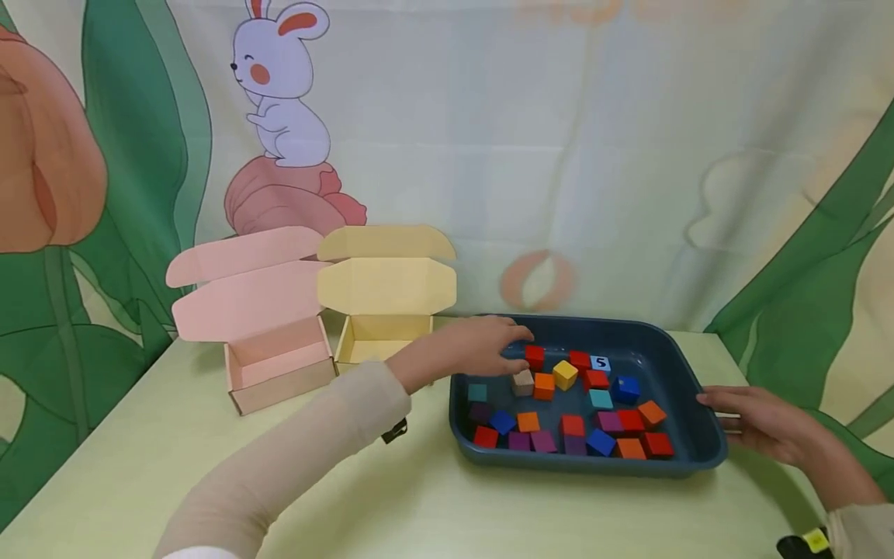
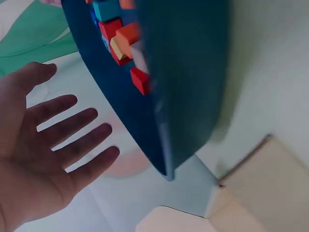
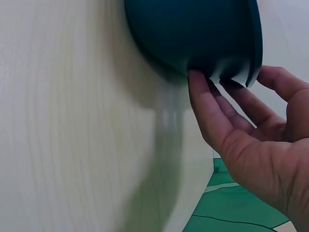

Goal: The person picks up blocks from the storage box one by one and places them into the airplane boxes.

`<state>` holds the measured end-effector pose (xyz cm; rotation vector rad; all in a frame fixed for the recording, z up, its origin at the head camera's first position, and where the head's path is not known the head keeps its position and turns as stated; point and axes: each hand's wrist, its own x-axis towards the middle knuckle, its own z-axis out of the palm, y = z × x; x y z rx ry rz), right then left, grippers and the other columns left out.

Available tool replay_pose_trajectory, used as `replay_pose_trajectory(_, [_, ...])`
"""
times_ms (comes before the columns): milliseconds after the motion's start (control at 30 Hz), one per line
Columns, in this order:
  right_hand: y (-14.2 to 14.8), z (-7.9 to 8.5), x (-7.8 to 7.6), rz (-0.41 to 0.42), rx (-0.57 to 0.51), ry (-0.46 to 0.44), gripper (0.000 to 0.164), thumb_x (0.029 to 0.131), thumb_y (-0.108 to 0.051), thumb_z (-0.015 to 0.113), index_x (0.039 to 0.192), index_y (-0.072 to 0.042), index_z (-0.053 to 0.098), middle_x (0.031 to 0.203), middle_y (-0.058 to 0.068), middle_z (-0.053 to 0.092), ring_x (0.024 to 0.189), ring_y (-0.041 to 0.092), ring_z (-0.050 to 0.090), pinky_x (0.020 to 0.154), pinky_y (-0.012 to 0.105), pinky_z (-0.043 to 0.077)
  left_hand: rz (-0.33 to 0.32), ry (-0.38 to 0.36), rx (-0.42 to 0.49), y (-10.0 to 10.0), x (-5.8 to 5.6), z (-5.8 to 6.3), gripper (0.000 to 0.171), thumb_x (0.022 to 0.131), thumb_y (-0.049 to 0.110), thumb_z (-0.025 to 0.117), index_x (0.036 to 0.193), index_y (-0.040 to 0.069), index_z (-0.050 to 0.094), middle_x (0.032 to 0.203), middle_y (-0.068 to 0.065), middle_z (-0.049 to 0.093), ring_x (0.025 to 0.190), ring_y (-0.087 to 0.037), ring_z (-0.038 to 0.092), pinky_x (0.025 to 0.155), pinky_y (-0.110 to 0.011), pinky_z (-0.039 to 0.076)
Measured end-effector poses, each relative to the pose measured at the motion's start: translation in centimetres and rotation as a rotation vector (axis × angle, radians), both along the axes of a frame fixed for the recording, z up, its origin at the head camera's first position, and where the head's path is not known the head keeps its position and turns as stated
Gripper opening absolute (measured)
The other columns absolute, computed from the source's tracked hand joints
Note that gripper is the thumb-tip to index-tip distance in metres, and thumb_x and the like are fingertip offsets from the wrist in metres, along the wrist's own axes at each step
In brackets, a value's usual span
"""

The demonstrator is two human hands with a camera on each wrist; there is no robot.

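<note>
A dark blue tray (image 1: 559,463) stands on the table with many small coloured cubes spread over its floor. My left hand (image 1: 489,345) hovers above the tray's far left part, near a pale wooden cube (image 1: 522,383) and a red cube (image 1: 534,357). In the left wrist view the fingers of this hand (image 2: 53,140) are spread and hold nothing. At the tray's right end, my right hand (image 1: 771,423) grips the rim, thumb on top. In the right wrist view its fingers (image 3: 205,104) press against the outer wall below the rim.
Left of the tray stand a pink cardboard box (image 1: 282,388) and a yellow cardboard box (image 1: 384,328), both with raised lids. A light blue piece marked 5 (image 1: 601,362) lies among the cubes. Behind the table (image 1: 391,497) hangs a printed curtain (image 1: 447,155).
</note>
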<state>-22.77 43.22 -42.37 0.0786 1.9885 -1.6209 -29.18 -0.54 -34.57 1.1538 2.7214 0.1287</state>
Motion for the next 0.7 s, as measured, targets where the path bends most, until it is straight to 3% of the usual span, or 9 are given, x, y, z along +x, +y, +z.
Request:
replay_pose_trajectory(167, [0.4,-0.4,0.0,0.012,0.009,0.005,0.078,0.109,-0.030,0.046,0.153,0.018,0.003,0.140,0.011,0.052,0.114,0.014,0.063,0.100,0.040,0.052,-0.010,-0.056,-0.064,3.4,-2.6,0.3,0.045,0.103,0.035,0.058,0.145,0.017,0.055,0.143,-0.005,0.058,0.120,-0.019,0.057,0.105,-0.036,0.047])
replay_pose_trajectory(333, [0.9,-1.2,0.2,0.024,-0.004,0.011,0.075,0.109,-0.028,0.045,0.152,0.021,0.007,0.135,0.009,0.058,0.114,0.016,0.064,0.098,0.041,0.053,0.015,-0.067,-0.142,6.0,-3.8,0.0,0.042,0.103,0.032,0.060,0.142,0.018,0.059,0.138,-0.002,0.060,0.114,-0.018,0.055,0.103,-0.033,0.047])
replay_pose_trajectory(467, [1.1,-1.7,0.5,0.038,-0.047,0.000,0.076,0.110,-0.027,0.043,0.152,0.020,0.000,0.135,0.009,0.058,0.115,0.017,0.063,0.100,0.042,0.052,-0.017,-0.055,-0.216,7.6,-4.6,-0.2,0.036,0.102,0.027,0.060,0.138,0.019,0.063,0.135,0.001,0.062,0.111,-0.015,0.055,0.099,-0.029,0.047])
replay_pose_trajectory(567, [1.2,-1.6,0.5,0.037,-0.069,-0.010,0.078,0.110,-0.027,0.042,0.153,0.017,-0.006,0.135,0.007,0.058,0.115,0.015,0.063,0.100,0.042,0.052,-0.035,-0.055,-0.250,8.7,-5.6,-0.2,0.034,0.102,0.024,0.062,0.136,0.020,0.065,0.133,0.004,0.063,0.110,-0.013,0.055,0.098,-0.028,0.047])
replay_pose_trajectory(700, [1.1,-1.0,-0.1,0.033,-0.079,0.006,0.079,0.110,-0.027,0.042,0.154,0.016,-0.007,0.136,0.007,0.056,0.115,0.013,0.063,0.101,0.042,0.052,-0.007,-0.033,-0.307,9.6,-7.4,-0.7,0.029,0.096,0.021,0.069,0.125,0.026,0.071,0.121,0.010,0.065,0.108,-0.015,0.053,0.098,-0.032,0.046])
